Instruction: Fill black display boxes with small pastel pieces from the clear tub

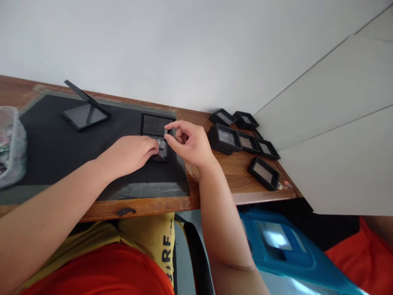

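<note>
An opened black case (pixel 154 124) lies on the black mat, with its hinged lid laid back toward the wall. Small clear and pale pieces (pixel 161 144) show in its near half. My left hand (pixel 135 153) rests over the left side of that half, fingers curled down; whatever is under the fingertips is hidden. Above the right side of the case, my right hand (pixel 188 141) pinches a small pale piece (pixel 166 131) between thumb and forefinger. To the left stands a second black case (pixel 86 115), its lid tilted up.
A clear plastic tub (pixel 12 143) of small items sits at the left edge. Several black cases (pixel 227 137) are grouped on the wooden table (pixel 227 170) at right. A blue plastic object (pixel 276 241) stands below the table, beside another person's red clothing (pixel 359 256).
</note>
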Tool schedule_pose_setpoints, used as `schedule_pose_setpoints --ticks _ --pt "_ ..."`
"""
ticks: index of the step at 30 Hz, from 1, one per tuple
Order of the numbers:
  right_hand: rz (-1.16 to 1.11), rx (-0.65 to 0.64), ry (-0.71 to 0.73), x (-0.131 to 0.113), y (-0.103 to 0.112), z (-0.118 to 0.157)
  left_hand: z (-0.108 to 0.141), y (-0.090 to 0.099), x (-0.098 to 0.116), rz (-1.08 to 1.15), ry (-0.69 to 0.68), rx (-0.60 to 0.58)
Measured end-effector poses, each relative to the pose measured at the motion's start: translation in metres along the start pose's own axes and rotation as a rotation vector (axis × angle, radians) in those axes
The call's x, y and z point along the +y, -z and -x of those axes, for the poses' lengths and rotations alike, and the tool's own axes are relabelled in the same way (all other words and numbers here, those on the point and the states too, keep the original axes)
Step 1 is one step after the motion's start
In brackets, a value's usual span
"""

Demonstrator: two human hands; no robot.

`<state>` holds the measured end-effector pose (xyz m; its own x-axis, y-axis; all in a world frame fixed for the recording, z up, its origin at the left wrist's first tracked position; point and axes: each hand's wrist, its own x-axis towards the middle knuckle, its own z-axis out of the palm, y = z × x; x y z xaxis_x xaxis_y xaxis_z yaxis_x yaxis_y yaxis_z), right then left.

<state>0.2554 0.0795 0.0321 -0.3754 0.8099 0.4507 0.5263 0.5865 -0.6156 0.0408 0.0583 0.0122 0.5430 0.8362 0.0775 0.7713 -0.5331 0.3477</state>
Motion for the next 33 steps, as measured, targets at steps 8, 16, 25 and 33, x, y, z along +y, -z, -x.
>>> schedule_pose_setpoints --ticks 8,16,25,33 --pt "-0.001 -0.006 -0.006 0.000 0.000 0.001 -0.002 -0.004 -0.004 0.025 -0.033 -0.006" --pt "0.000 -0.018 0.010 0.001 0.001 0.001 0.000 0.025 0.000 -0.011 0.014 0.002" --pt "0.050 -0.009 -0.019 -0.004 0.007 0.003 -0.048 0.052 0.029 -0.254 0.064 -0.485" --pt "0.078 -0.047 -0.058 -0.011 0.010 0.004 -0.059 0.037 0.030 -0.267 0.051 -0.475"
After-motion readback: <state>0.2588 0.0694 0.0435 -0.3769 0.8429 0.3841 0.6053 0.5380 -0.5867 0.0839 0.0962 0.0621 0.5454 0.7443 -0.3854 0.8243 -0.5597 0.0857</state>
